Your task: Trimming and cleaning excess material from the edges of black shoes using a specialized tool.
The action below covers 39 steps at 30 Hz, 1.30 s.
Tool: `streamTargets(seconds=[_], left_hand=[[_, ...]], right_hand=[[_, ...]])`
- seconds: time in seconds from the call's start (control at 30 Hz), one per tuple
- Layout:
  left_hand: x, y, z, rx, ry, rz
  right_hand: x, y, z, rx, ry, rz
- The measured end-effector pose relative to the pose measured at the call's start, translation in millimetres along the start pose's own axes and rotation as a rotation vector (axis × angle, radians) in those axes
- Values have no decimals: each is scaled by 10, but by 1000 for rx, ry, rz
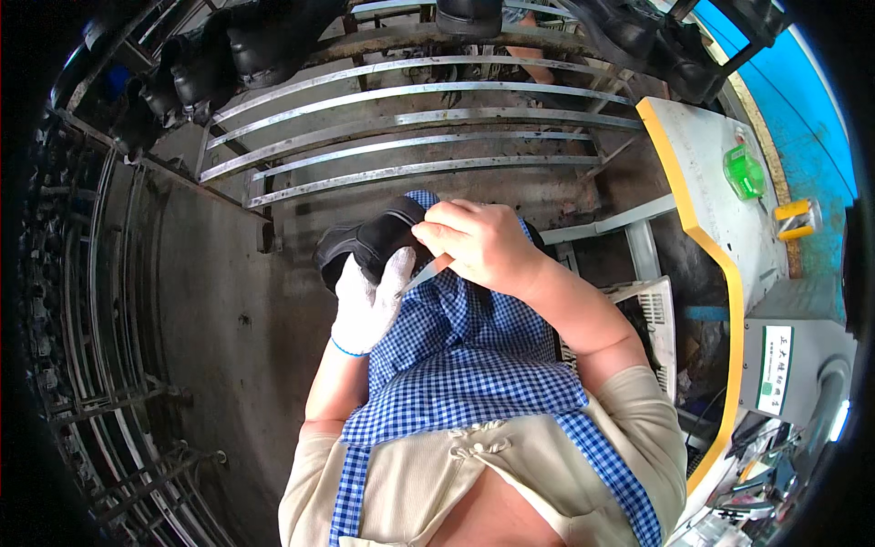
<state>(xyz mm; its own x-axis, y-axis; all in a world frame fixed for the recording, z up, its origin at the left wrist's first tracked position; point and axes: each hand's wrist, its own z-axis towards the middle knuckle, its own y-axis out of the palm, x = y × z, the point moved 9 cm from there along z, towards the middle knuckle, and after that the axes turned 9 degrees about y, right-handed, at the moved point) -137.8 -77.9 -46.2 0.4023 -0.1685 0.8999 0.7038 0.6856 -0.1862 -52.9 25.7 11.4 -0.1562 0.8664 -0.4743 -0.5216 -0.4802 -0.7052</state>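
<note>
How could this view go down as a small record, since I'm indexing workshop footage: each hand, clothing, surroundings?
Left hand: white glove, gripping a black shoe
Right hand: bare, fingertips at the shoe, holding a pale tapered tool; exact kind unclear
Clothing: blue-and-white checked apron over a beige top
Ahead: metal rack, dark footwear along its far side
Right side: white table with yellow edge, green object on it

One head-worn fisheye here, aimed steeply down over the gingham apron (456, 360), left hand (366, 305) and right hand (492, 246) pretty close.
</note>
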Motion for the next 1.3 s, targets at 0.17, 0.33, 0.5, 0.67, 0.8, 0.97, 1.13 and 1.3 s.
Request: streamTargets(seconds=[0.17, 0.33, 0.5, 0.67, 0.8, 0.97, 1.13, 1.3], left_hand=[[-176, 82, -96, 55, -91, -268], [-234, 52, -268, 162, -139, -291], [-299, -8, -346, 228, -249, -448], [-222, 236, -382, 231, -597, -1424], [-250, 178, -292, 398, -636, -1243], [-52, 12, -129, 345, -293, -884], [-8, -58, -193, 353, -164, -655], [255, -95, -131, 285, 63, -58]], right_hand=[[118, 159, -24, -49, 117, 2], [353, 79, -136, 192, 157, 483], [522, 256, -299, 100, 427, 731], [477, 165, -239, 42, 425, 690], [387, 72, -220, 41, 561, 489], [34, -95, -273, 99, 330, 143], [-122, -97, -303, -27, 378, 9], [-118, -162, -262, 33, 347, 163]])
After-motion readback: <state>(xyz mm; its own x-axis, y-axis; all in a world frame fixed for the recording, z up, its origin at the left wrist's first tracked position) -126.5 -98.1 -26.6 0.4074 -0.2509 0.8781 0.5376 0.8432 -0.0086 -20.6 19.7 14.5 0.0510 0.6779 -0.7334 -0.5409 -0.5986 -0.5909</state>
